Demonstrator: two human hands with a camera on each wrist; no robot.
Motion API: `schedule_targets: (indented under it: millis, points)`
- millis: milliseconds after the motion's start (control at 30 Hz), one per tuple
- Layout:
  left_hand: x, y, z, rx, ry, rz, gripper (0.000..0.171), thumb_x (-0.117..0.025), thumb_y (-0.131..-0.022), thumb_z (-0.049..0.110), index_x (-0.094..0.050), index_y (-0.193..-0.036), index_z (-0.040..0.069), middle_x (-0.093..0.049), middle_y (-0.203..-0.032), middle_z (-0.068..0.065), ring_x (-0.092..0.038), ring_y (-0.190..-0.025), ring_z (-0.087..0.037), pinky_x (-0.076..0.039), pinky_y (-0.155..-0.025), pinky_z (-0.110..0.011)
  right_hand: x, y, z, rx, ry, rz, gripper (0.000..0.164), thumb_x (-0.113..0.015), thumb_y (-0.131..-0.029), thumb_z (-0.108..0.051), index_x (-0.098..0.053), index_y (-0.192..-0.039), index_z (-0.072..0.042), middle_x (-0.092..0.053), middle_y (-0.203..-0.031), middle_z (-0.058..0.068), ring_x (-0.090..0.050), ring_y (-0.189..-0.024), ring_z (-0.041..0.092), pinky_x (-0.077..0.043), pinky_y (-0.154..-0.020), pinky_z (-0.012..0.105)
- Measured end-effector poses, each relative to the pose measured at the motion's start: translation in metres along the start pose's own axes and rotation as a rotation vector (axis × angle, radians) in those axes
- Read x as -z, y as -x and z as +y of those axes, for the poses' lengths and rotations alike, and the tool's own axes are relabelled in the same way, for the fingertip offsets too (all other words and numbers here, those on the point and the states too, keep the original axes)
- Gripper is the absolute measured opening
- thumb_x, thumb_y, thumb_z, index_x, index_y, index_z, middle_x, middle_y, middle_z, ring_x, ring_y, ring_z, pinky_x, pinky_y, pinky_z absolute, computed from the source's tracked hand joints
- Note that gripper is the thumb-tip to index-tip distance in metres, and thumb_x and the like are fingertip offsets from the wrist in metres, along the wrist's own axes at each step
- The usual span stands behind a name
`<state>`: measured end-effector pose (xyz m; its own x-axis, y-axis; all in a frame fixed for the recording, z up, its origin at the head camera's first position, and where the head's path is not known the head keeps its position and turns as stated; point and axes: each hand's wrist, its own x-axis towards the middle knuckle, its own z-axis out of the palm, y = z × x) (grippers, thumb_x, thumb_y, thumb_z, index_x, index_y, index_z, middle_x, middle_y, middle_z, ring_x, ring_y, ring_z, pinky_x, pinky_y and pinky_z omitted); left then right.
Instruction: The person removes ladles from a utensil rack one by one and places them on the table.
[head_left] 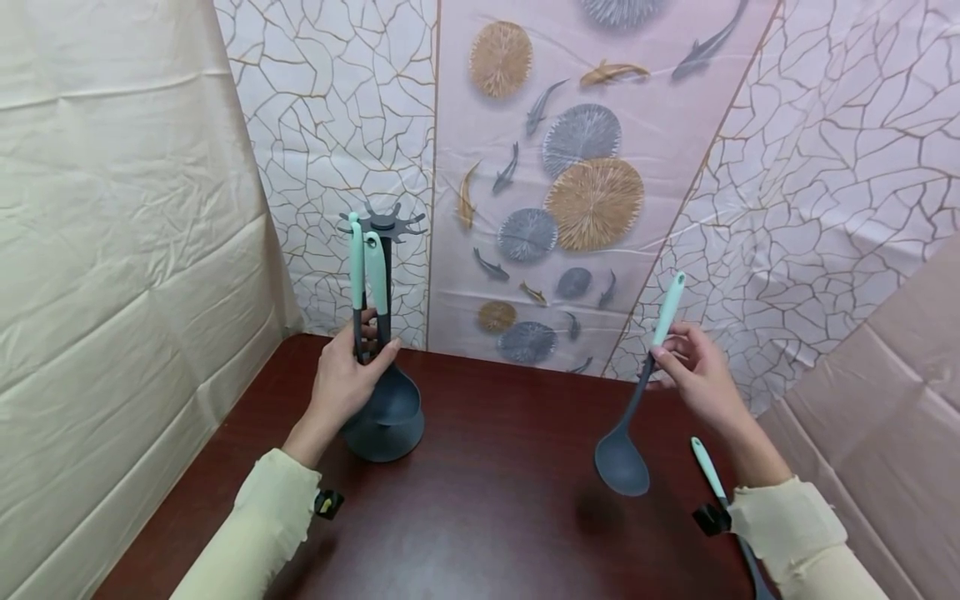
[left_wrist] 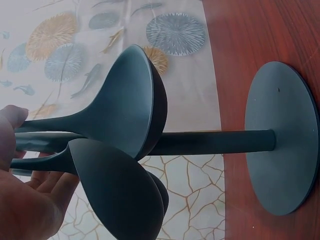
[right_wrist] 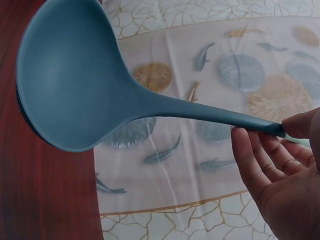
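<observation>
Our right grip (head_left: 701, 375) pinches a ladle (head_left: 622, 462) above the tabletop (head_left: 480, 508). Our left grip (head_left: 341, 379) clasps the stand (head_left: 384, 448) together with upright utensils (head_left: 378, 279). Another utensil (head_left: 708, 467) lies near our right sleeve (head_left: 787, 525).

Utensil stand (head_left: 382, 446) on surface (head_left: 495, 517), at left; two utensils (head_left: 377, 287) upright alongside its post, within left fingers (head_left: 385, 357); at right, ladle (head_left: 622, 462) above surface, in right fingers (head_left: 681, 343); another utensil (head_left: 707, 465) lying nearer, partly beneath right sleeve (head_left: 787, 521); cloth (head_left: 517, 287) behind
</observation>
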<state>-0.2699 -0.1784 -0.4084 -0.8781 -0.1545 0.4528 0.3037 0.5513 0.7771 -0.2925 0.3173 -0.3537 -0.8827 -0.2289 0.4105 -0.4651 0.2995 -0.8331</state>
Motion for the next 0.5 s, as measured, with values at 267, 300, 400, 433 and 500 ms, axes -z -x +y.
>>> schedule_targets:
  millis: [267, 300, 400, 433, 500]
  points:
    - [0.000, 0.000, 0.000, -0.005, -0.007, 0.001, 0.070, -0.072, -0.100, 0.050, -0.051, -0.157, 0.015, -0.069, -0.126, -0.015, -0.071, -0.113, -0.035, -0.060, -0.089, -0.056, 0.002, 0.005, 0.007, 0.007, 0.014, 0.003, 0.026, -0.055, -0.110, -0.006, -0.051, -0.135, -0.015, -0.061, -0.098, 0.015, -0.072, -0.085, 0.014, -0.064, -0.066, 0.039]
    - [0.000, 0.000, 0.000, -0.007, -0.007, 0.002, 0.070, -0.072, -0.100, 0.050, -0.051, -0.157, 0.014, -0.069, -0.126, -0.015, -0.071, -0.112, -0.035, -0.060, -0.089, -0.056, 0.002, 0.005, 0.008, 0.004, 0.009, 0.004, 0.026, -0.055, -0.110, -0.006, -0.051, -0.135, -0.015, -0.062, -0.098, 0.014, -0.072, -0.085, 0.014, -0.064, -0.065, 0.038]
    - [0.000, 0.001, -0.001, -0.010, -0.005, 0.004, 0.070, -0.072, -0.100, 0.050, -0.051, -0.157, 0.014, -0.069, -0.126, -0.015, -0.071, -0.112, -0.036, -0.060, -0.090, -0.056, 0.003, 0.005, 0.010, -0.010, 0.011, 0.004, 0.025, -0.055, -0.110, -0.005, -0.052, -0.132, -0.015, -0.063, -0.098, 0.012, -0.072, -0.084, 0.014, -0.064, -0.065, 0.037]
    - [0.000, 0.001, -0.001, -0.012, -0.004, 0.004, 0.070, -0.072, -0.100, 0.049, -0.051, -0.156, 0.013, -0.069, -0.126, -0.015, -0.072, -0.112, -0.036, -0.060, -0.090, -0.056, 0.004, 0.006, 0.011, -0.017, 0.012, 0.004, 0.024, -0.056, -0.110, -0.005, -0.052, -0.132, -0.014, -0.064, -0.099, 0.012, -0.072, -0.084, 0.014, -0.064, -0.065, 0.037]
    - [0.000, 0.001, -0.001, -0.014, -0.005, 0.006, 0.070, -0.072, -0.100, 0.049, -0.051, -0.156, 0.014, -0.069, -0.125, -0.015, -0.072, -0.112, -0.036, -0.060, -0.090, -0.057, 0.005, 0.007, 0.013, -0.028, 0.035, 0.001, 0.023, -0.055, -0.110, -0.005, -0.051, -0.131, -0.013, -0.065, -0.100, 0.012, -0.072, -0.084, 0.014, -0.064, -0.066, 0.038]
